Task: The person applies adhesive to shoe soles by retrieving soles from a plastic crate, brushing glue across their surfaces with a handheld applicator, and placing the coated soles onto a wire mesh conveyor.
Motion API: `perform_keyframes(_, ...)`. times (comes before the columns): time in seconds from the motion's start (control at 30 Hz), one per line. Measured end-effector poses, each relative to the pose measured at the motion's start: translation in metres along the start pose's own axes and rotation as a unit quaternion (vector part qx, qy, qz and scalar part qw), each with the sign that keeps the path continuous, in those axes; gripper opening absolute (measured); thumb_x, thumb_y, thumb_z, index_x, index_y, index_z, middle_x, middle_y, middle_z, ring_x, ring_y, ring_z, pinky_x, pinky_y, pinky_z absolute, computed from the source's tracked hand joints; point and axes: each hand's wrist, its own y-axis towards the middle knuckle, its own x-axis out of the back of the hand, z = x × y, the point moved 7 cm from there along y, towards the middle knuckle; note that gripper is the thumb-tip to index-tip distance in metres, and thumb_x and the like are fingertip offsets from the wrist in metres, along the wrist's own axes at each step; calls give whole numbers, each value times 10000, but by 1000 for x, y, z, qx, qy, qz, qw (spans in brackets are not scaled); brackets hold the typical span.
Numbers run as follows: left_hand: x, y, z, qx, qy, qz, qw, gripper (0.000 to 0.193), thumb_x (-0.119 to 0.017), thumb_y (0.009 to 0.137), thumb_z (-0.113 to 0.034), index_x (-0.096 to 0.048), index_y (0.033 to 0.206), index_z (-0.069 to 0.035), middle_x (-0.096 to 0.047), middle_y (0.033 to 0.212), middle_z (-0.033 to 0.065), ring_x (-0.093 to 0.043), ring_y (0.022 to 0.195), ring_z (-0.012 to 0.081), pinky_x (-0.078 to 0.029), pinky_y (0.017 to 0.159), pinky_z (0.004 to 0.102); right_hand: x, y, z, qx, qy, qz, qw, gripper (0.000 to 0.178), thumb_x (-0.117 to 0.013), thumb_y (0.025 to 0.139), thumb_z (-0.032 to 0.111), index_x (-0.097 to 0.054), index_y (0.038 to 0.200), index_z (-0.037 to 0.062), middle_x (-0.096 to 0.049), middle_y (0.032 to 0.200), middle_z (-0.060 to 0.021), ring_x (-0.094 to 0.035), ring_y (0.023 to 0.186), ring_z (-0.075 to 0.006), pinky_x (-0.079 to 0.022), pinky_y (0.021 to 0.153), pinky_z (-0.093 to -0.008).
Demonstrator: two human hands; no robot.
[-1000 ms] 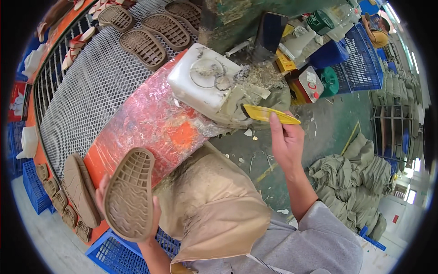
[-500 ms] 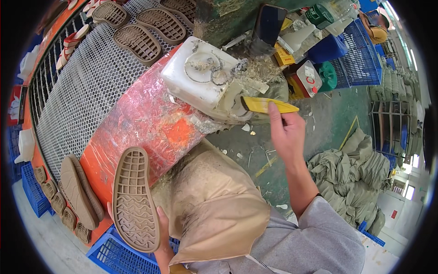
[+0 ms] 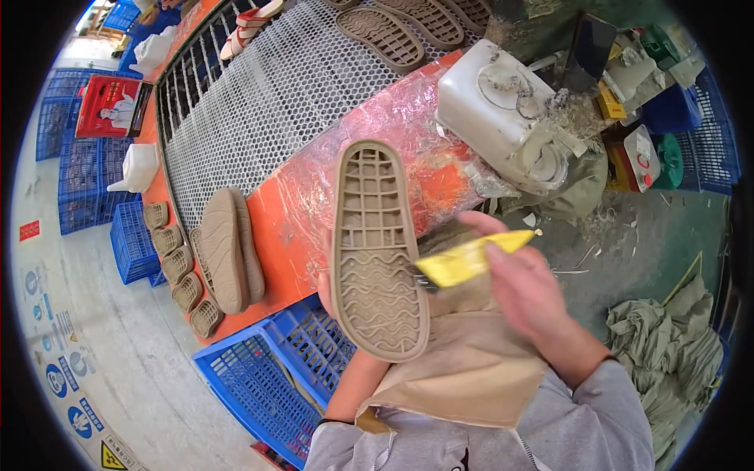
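Observation:
My left hand (image 3: 324, 289) grips a tan shoe sole (image 3: 377, 294) from behind; most of its fingers are hidden. The sole stands nearly upright, its side with a grid and wavy ridges facing me. Held in my right hand (image 3: 536, 294) is a flat yellow brush (image 3: 471, 259), slightly blurred. The brush's dark tip points at the sole's right edge; whether they touch I cannot tell. Beyond the right hand, a white plastic jug (image 3: 491, 98) lies on its side, crusted with glue-like residue around a cut opening.
Several tan soles (image 3: 382, 35) rest on the perforated metal mesh (image 3: 275, 102). More soles (image 3: 228, 251) and small sole pieces (image 3: 179, 263) line the orange table edge (image 3: 287, 259). A blue crate (image 3: 251, 377) stands below. Toward the back right are a phone (image 3: 591, 51) and a tin (image 3: 638, 157).
The brush has left the jug's opening and come left to beside the sole. My left hand has raised the sole up and rightward in view. The view itself has swung left.

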Motion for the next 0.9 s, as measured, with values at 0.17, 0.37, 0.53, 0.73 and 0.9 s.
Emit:
perform_keyframes(0.17,-10,-11,35,181,-373,6,910,746,-383,974,-472,-300,1670,-218,-384,1678,101,-446,1476,338,-356,1210,544,-45,38,-11,8,10,27,1000,352,-522,1083,106,-595,1369,-85,-467,1565,-173,-450,1405,-229,-366,1183,-379)
perform_keyframes(0.37,-11,-11,43,194,-422,17,885,682,-327,994,-447,-358,1655,-279,-426,1662,74,-492,1449,322,-445,1154,563,-53,38,-17,5,37,42,998,339,-529,1089,123,-628,1350,-70,-454,1572,-180,-421,1424,-227,-353,1189,-382)
perform_keyframes(0.53,-7,0,44,177,-417,-3,892,682,-344,995,-456,-374,1649,-265,-431,1659,69,-487,1454,301,-409,1183,558,-61,21,-3,113,-178,54,976,269,-529,1075,102,-685,1250,-29,-457,1565,-195,-419,1426,-257,-327,1192,-409)
perform_keyframes(0.73,-13,10,33,76,-473,69,875,693,-373,994,-468,-394,1639,-218,-441,1652,66,-488,1454,278,-377,1215,518,-81,-14,16,243,-368,77,894,196,-549,1028,81,-728,1070,14,-491,1527,-222,-390,1421,-347,-273,1197,-500)
perform_keyframes(0.9,-10,-5,4,91,-350,24,932,668,-411,1015,-433,-412,1626,-164,-448,1647,63,-480,1459,254,-355,1236,460,-95,-32,32,274,-430,157,846,151,-578,977,98,-721,983,47,-480,1529,-239,-355,1402,-423,-225,1192,-580)
